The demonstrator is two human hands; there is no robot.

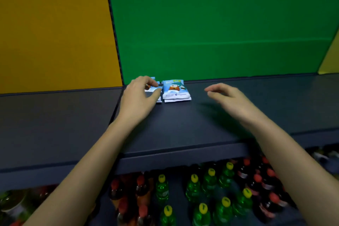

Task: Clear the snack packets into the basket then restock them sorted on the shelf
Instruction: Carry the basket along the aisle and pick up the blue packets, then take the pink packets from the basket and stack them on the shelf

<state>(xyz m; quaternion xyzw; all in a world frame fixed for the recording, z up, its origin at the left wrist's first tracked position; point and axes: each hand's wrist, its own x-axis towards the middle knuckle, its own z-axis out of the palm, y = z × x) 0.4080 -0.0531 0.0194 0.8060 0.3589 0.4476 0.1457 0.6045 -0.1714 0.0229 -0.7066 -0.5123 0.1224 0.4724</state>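
Two small stacks of blue-and-white snack packets lie at the back of the dark shelf [192,121], against the green wall. My left hand [140,95] grips the left stack [153,95], thumb on its near side and fingers curled over its top, hiding much of it. The right stack [176,91] lies free beside it, showing a cartoon figure. My right hand [229,99] hovers above the shelf to the right of the packets, fingers relaxed and holding nothing. No basket is in view.
Below the shelf's front edge stand several green bottles with yellow caps [194,187] and dark bottles with red caps [256,180]. A yellow wall panel [55,29] adjoins the green one on the left.
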